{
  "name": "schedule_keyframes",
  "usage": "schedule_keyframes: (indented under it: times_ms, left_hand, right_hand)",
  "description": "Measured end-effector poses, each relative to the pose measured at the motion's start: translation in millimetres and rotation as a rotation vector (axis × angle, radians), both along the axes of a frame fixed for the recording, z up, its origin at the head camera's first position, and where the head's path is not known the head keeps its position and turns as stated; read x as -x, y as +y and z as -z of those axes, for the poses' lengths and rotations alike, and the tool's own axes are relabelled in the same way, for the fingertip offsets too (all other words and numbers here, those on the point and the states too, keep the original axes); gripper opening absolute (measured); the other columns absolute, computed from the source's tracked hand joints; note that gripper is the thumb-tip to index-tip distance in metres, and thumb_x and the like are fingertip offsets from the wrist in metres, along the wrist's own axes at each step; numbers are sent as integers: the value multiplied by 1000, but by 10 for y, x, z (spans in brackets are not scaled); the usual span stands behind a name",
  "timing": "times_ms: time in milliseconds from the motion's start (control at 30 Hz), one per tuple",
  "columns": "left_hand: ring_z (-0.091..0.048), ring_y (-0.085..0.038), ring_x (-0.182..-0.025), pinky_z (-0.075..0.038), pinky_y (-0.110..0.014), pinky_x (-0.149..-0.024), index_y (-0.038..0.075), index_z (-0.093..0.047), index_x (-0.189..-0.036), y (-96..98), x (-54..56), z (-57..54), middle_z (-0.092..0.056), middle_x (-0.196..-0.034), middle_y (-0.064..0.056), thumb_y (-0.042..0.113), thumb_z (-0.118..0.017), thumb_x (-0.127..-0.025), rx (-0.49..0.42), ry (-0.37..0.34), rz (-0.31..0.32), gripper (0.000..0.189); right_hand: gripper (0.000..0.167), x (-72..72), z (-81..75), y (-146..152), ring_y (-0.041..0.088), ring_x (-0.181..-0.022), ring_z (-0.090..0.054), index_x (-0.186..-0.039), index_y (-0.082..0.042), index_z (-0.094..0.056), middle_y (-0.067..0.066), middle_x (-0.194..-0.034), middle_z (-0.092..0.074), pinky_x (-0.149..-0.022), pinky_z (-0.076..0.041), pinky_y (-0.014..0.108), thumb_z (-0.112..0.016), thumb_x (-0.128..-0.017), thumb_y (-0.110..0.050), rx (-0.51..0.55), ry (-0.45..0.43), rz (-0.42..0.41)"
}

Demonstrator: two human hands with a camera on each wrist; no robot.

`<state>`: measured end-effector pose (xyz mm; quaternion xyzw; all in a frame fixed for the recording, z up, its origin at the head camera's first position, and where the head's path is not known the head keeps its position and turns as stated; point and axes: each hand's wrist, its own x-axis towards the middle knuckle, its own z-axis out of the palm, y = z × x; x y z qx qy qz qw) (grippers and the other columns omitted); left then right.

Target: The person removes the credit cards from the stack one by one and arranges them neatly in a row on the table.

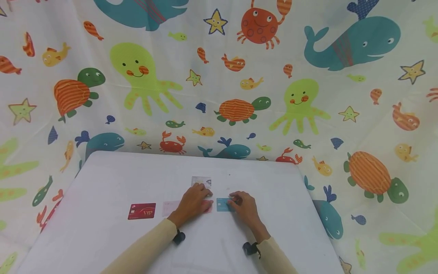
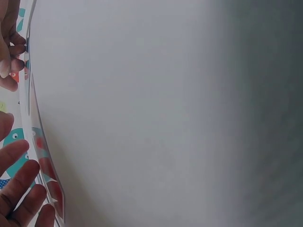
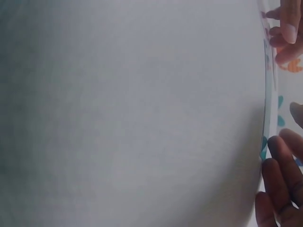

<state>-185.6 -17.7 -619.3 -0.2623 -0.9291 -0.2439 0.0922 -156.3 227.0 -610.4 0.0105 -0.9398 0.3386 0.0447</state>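
Note:
Several cards lie on a white table. My left hand (image 1: 191, 203) is over a red-and-pink card (image 1: 209, 206), partly covering it, with its fingertips reaching the near edge of a pale, see-through-looking card (image 1: 201, 180) farther back. In the left wrist view, the left fingers (image 2: 21, 182) are spread and loosely bent beside a card edge. My right hand (image 1: 247, 208) touches the right end of a light blue card (image 1: 223, 204), its thumb and fingers loosely bent over it. Right fingertips (image 3: 272, 165) show at a card's edge in the right wrist view.
A dark red VIP card (image 1: 142, 211) lies to the left, with a pale pink card (image 1: 170, 207) beside it, partly behind the left wrist. Behind the table (image 1: 113, 182) hangs a curtain (image 1: 191, 114) printed with sea animals. Both wrists wear small black cameras.

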Motion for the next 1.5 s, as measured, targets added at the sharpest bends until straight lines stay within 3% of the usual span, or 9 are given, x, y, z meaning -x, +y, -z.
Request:
schedule_keyframes:
  times_ms: [200, 533, 833, 1133, 1500]
  left_hand:
    - [-64, -16, -101, -61, -33, -94, 22, -80, -118, -26, 17, -9, -75, -109, 2, 41, -83, -93, 3, 5, -8, 32]
    - [-63, -20, -102, -59, -37, -90, 16, -79, -119, -92, 41, -64, -73, -108, -3, 38, -85, -91, 0, -17, -10, 35]
    - [-65, -21, -113, -60, -40, -102, 19, -78, -123, -210, 104, -53, -74, -117, -3, 40, -85, -91, 9, -29, -50, 39]
    - [-64, -23, -113, -59, -42, -103, 19, -76, -127, -337, 208, -35, -73, -120, -3, 38, -87, -89, -2, -24, -69, 44]
    - [-63, -23, -112, -59, -44, -103, 17, -74, -129, -428, 271, -95, -72, -118, -3, 35, -89, -88, -29, -63, -100, 47]
  right_hand:
    - [22, 27, 5, -14, 10, -84, -59, -113, -19, -78, -6, -90, -70, -80, -53, 27, -83, -92, -21, -19, 1, -4]
    - [28, 86, -43, -120, 11, -89, -60, -118, -22, -77, -5, -96, -72, -88, -55, 33, -86, -91, -24, -24, -68, 17]
    - [35, 152, -77, -237, 14, -93, -61, -122, -23, -75, -3, -102, -72, -92, -58, 35, -88, -90, -27, 7, -103, 6]
    - [36, 254, -119, -369, 14, -96, -62, -122, -25, -75, -5, -105, -71, -93, -58, 35, -88, -89, -30, 11, -109, 3]
    - [36, 372, -131, -479, 14, -97, -62, -121, -26, -76, -6, -106, -73, -96, -58, 38, -89, -88, -31, -1, -104, 1]
